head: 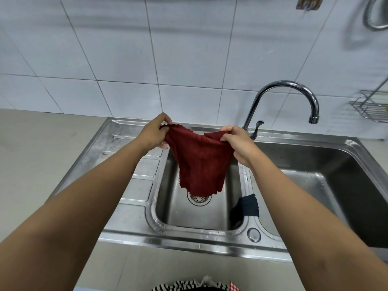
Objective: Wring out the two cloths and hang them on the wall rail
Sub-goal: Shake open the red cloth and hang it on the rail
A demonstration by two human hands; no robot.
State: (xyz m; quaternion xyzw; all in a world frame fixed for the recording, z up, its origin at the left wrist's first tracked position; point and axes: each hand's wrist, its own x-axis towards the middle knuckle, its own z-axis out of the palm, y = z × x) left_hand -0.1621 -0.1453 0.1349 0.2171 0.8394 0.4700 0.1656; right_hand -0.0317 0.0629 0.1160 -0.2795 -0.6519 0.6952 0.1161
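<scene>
Pinching the top corners of the red cloth (199, 162) at frame centre, the left hand (154, 133) and right hand (239, 143) stretch its upper edge sideways; it hangs below both grips over the sink (210, 213), dark cloth (245, 206) lower right.

Steel double sink (130, 232) set in grey bench (31, 156); chrome gooseneck faucet (289, 87) behind, drain strainer (199, 199) in left basin. Wire rack (369, 108) on tiled wall (126, 55), far right. Blurred coil top right, possibly a hose (375, 15).

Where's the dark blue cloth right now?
The dark blue cloth is draped over the divider between the two sink basins, near the front, below the right hand.
</scene>
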